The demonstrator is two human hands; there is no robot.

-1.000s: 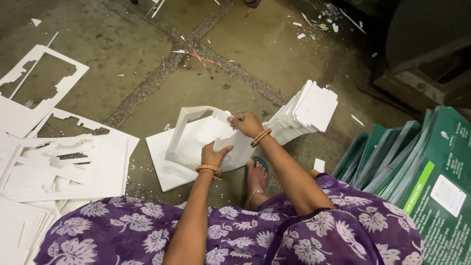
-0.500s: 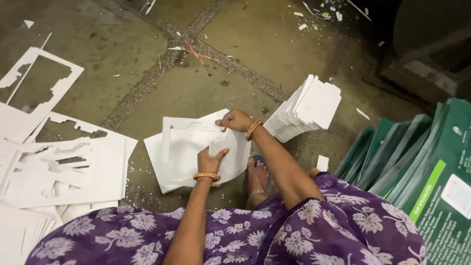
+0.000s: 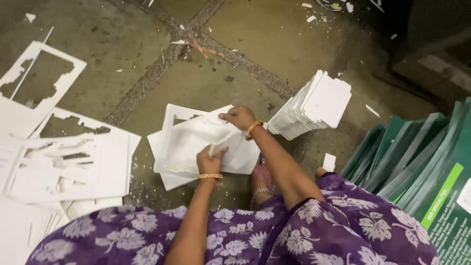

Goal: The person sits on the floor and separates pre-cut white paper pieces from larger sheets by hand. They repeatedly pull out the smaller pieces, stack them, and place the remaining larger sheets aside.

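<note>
The sheets [image 3: 196,147] lie flat on the floor [image 3: 147,44], straight ahead of the person's knees, a small stack of white die-cut card with a rough frame outline on top. Both hands are on it. The left hand [image 3: 211,159] sits at the near edge, fingers curled shut around a thin white strip [image 3: 223,141] that runs up and to the right, away from the body. The right hand [image 3: 238,118] rests at the far edge, near the top right corner of the stack, fingers bent and pinching at the card there; whether it grips the strip's far end or the frame itself is hard to tell, since the white on white blurs together.

So the strip's long axis runs on a slant between the two hands, left hand at the near end, right hand beyond it. The left hand is the nearer to the strip's middle and has the firmer hold.

Just right of the right hand, apart from the sheets, stands a fanned pile [image 3: 314,105] of punched white blanks. To the left lies scrap [image 3: 64,167], spent frames with holes torn out. Green cartons [image 3: 422,162] lean in a row at the right edge. A purple flowered skirt [image 3: 255,235] fills the foreground.
</note>
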